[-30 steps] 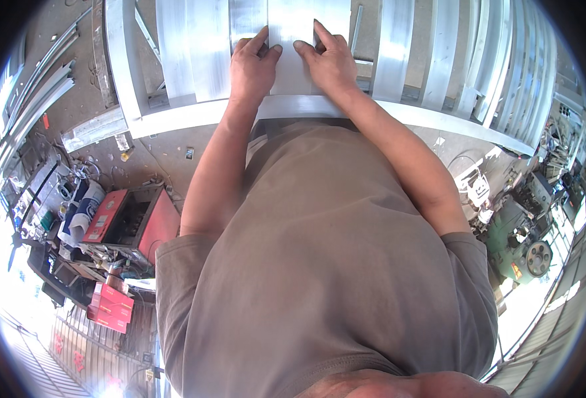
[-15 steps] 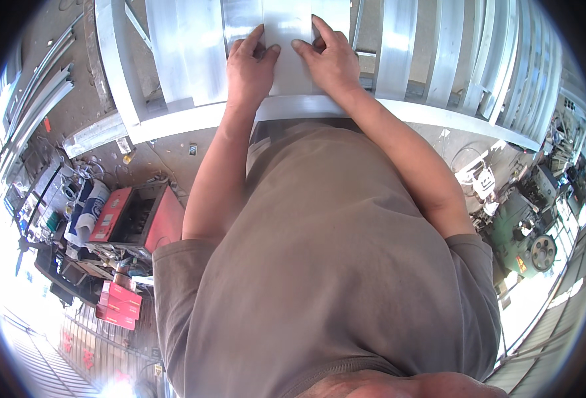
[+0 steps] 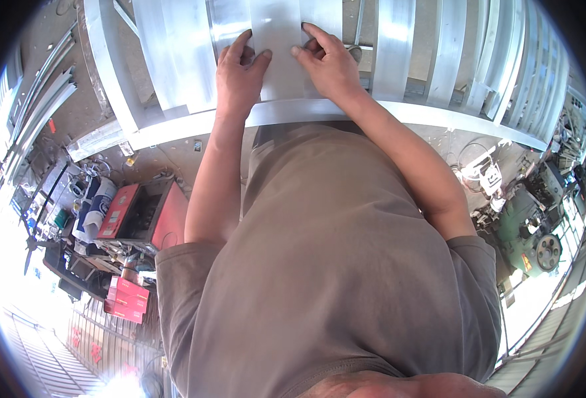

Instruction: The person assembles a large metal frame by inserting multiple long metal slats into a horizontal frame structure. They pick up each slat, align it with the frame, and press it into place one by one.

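A flat silver metal strip (image 3: 277,66) lies lengthwise over wider metal panels, between my two hands. My left hand (image 3: 240,78) is at its left edge, index fingertip along that edge and thumb over the face. At the opposite edge is my right hand (image 3: 331,66), index finger stretched along the side and thumb on the strip. The other fingers of both hands are curled and partly hidden. Beneath, a wide silver panel (image 3: 180,60) rests on a metal frame, whose near rail (image 3: 174,129) runs across in front of my body.
Several upright metal bars (image 3: 445,53) stand to the right in the frame. Long metal profiles (image 3: 44,109) lie at far left. A red machine housing (image 3: 170,212) and red boxes (image 3: 127,300) are at left. A green machine (image 3: 525,229) with a wheel stands at right.
The view has shifted slightly. My hands and the strip appear a little lower and further left, and the thumbs are slightly further apart. Both hands stay at the strip's edges.
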`<state>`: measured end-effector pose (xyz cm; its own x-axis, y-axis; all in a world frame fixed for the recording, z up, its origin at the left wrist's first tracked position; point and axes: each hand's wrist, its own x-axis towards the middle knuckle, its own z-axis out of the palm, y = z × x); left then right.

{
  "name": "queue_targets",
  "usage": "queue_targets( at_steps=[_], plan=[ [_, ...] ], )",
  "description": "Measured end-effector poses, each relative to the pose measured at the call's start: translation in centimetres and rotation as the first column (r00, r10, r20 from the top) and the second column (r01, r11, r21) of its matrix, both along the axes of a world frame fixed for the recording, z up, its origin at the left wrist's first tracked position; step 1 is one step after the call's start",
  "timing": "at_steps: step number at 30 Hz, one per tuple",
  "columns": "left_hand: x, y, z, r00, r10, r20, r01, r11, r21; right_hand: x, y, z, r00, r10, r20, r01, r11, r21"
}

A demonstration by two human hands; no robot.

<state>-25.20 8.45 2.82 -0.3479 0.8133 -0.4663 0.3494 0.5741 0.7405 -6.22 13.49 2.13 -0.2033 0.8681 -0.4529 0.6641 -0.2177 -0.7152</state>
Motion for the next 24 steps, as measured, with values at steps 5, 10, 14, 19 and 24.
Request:
queue_targets(
  at_steps=[5,10,14,19,24],
  plan=[
    [1.3,-0.5,1.1,0.988,0.007,-0.152,0.016,0.989,0.149,4.3,0.6,2.4,0.965,-0.132,-0.228,0.114,0.989,-0.090],
    [6.5,1.8,4.5,0.938,-0.040,-0.343,0.108,0.978,0.181,17.9,4.7,4.5,0.922,-0.383,-0.058,0.381,0.870,0.312],
    [12.8,5.9,6.1,0.949,-0.212,-0.232,0.271,0.927,0.260,31.9,8.1,5.6,0.763,-0.627,0.155,0.457,0.694,0.557],
    [23.1,11.1,6.6,0.873,-0.466,-0.142,0.486,0.815,0.314,43.5,9.6,5.0,0.651,-0.620,0.438,0.370,0.763,0.529],
    [35.2,15.5,6.4,0.814,-0.542,0.207,0.479,0.829,0.288,49.9,10.8,3.8,0.756,-0.542,0.366,0.534,0.835,0.133]
  ],
)
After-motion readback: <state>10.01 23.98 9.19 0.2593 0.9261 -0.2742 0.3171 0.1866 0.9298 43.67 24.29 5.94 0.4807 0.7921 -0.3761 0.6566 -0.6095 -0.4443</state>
